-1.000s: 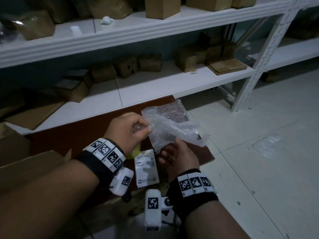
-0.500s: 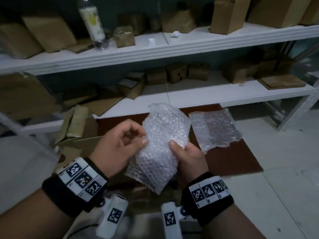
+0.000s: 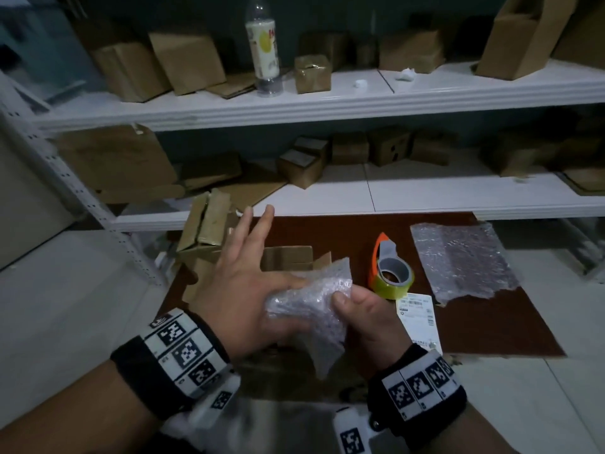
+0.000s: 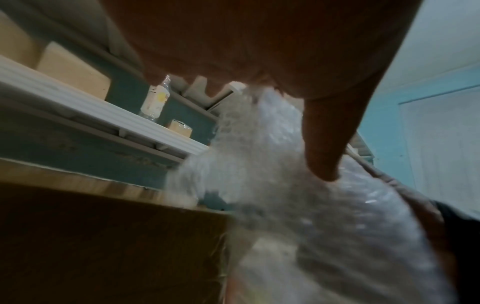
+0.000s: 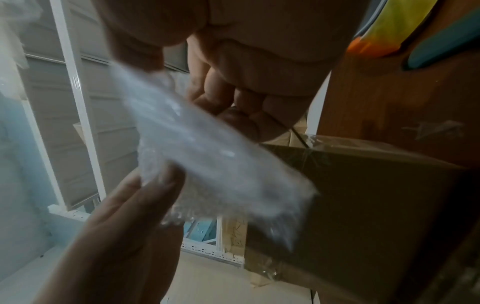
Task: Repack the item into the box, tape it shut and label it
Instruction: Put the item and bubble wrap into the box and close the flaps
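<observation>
A crumpled bubble-wrap bundle [image 3: 311,299] sits between my hands, just above the near side of an open cardboard box [image 3: 288,257]. What the wrap holds is hidden. My right hand [image 3: 360,312] grips the bundle's right side, thumb on top and fingers [image 5: 233,102] curled beneath. My left hand [image 3: 248,273] is spread with straight fingers over the box, only its thumb [image 4: 324,154] pressing the wrap [image 4: 272,164]. In the right wrist view the bundle [image 5: 202,148] is blurred, with the box wall [image 5: 363,195] behind it.
On the brown mat [image 3: 491,322] lie an orange tape dispenser [image 3: 389,270], a white printed label [image 3: 417,316] and a flat bubble-wrap sheet [image 3: 458,260]. White shelves [image 3: 327,106] with cardboard boxes and a bottle [image 3: 263,47] stand behind. A folded carton [image 3: 206,221] leans left of the box.
The bundle has come down from upright to just above the open box. My left hand's fingers have uncurled and spread. The view swung left, so the tape dispenser now shows.
</observation>
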Motion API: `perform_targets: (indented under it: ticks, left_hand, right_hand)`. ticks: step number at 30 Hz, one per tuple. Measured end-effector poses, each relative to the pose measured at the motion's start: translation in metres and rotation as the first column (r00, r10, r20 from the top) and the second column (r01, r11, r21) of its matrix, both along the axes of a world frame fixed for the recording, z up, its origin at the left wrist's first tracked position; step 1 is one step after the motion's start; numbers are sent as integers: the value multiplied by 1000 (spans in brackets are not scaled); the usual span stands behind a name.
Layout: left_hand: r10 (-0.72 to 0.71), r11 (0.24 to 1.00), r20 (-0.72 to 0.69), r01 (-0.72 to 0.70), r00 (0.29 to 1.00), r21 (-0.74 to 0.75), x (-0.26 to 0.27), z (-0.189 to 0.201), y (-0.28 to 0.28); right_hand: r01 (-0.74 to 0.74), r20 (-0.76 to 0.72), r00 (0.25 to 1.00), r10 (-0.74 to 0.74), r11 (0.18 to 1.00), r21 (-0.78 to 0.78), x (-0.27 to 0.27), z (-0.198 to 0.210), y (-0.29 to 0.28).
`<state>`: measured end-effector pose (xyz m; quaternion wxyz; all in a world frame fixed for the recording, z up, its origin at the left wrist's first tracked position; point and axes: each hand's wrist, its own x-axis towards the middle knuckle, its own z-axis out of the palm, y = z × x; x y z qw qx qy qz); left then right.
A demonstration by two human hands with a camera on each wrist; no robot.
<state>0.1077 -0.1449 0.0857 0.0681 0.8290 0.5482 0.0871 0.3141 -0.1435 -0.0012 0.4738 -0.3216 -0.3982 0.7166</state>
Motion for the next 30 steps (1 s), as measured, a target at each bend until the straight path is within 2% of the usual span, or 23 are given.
perform_targets:
  ticks: [2,3,6,8,10,11,13,14,16,19,21,25,30]
  left_hand:
    - [-52,997,202,41,978,58,-5,-4,4]
    - [-28,998,307,12,951,55,-7,-4,7]
    - [185,974,533,-225,826,11,-12,6,19]
    - [244,927,561,-361,791,106,-18,16,31]
    - [267,915,500,-380,824,137,-26,21,45]
    - [273,931,406,-346,872,116,-29,19,52]
    - [184,980,107,-190,977,55,-29,9,66]
    - [104,995,-22,-104,994,8,-26,2,72]
    - [-2,995,-177,-16,984,-99,-20,-13,84]
    - [-23,976,-349,-54,937,-210,-5,-28,101]
    - [-19,960,-367,-85,930,-267,8,-35,110]
    - [-2,893,-330,-147,944,-425,13,-60,122]
    - [95,742,-257,-241,962,-626,17,-78,134]
  right_hand:
    - [34,12,999,-34,998,-46,-4,1,9]
    - [80,-3,997,-81,992,-100,-6,2,14]
    - [256,-7,965,-261,949,-183,-4,1,26]
    - [322,67,946,-316,937,-138,2,-6,31]
    - [343,187,925,-331,939,-32,1,-12,30]
    - [340,232,914,-332,940,4,0,-16,30]
    - [310,268,912,-311,950,48,-3,-19,29]
    - [281,308,906,-292,956,81,-4,-22,29]
    - [196,504,818,-277,958,207,-7,-29,31]
    - [61,686,670,-285,941,331,-15,-41,30]
    - [44,710,642,-290,938,343,-21,-48,29]
    - [75,691,651,-313,933,351,-21,-54,34]
    - [75,673,671,-311,932,355,-17,-58,39]
